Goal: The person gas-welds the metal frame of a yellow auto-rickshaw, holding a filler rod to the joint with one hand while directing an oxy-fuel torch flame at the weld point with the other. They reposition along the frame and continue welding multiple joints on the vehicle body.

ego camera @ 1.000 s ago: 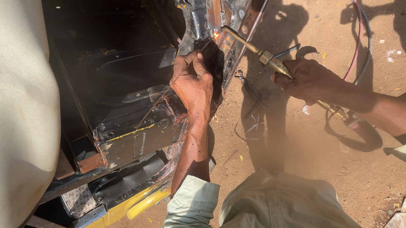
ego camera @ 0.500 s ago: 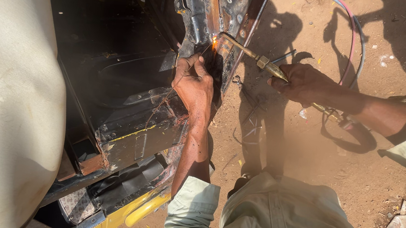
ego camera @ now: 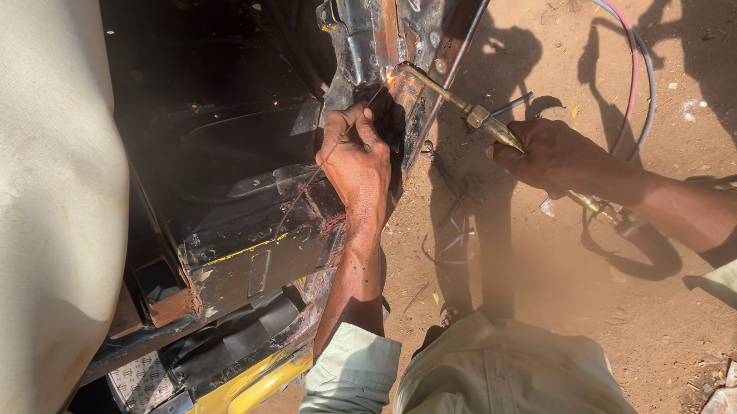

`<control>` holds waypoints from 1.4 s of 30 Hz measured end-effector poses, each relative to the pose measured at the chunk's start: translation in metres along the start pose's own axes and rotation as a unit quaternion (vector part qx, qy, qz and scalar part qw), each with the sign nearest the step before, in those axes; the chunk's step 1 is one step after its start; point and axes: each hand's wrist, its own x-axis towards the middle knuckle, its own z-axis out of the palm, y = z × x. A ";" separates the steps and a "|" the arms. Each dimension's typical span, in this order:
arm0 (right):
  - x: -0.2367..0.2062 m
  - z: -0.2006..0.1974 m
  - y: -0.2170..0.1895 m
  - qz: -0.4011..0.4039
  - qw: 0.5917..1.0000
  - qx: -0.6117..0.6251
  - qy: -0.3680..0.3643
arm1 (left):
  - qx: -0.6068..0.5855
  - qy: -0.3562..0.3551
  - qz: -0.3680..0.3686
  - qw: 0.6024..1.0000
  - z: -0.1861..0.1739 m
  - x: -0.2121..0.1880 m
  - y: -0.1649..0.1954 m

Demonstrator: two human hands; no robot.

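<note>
This is an open-air vehicle repair yard, a roadside welding spot rather than a roofed workshop. The floor is bare, sunlit dirt ground [ego camera: 560, 291] with sharp shadows and scattered litter. A stripped vehicle body [ego camera: 230, 220] stands open, its blackened, rusted sheet-metal pillar [ego camera: 387, 26] exposed, with yellow paint along the lower sill [ego camera: 248, 395]. A brass gas welding torch [ego camera: 478, 118] burns with a small flame [ego camera: 391, 77] at the seam, and its paired red and blue gas hoses [ego camera: 634, 71] trail across the ground.

Pale khaki shirt, rolled sleeves, bare hands [ego camera: 356, 165]
</note>
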 end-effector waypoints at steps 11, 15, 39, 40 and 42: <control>0.002 0.002 0.004 -0.002 1.000 0.008 -0.004 | -0.001 -0.017 -0.011 1.000 0.000 0.000 -0.004; 0.002 0.001 0.006 -0.012 1.000 0.008 -0.005 | -0.021 -0.014 0.009 1.000 0.000 0.000 -0.003; 0.005 0.003 0.005 -0.009 1.000 0.000 -0.015 | -0.004 -0.013 0.015 1.000 0.000 0.000 0.001; 0.005 0.004 0.006 -0.008 1.000 0.002 -0.016 | 0.004 -0.013 0.010 1.000 0.000 0.000 0.000; 0.005 0.004 0.007 -0.007 1.000 0.006 -0.015 | 0.021 -0.014 0.002 1.000 0.000 0.001 -0.002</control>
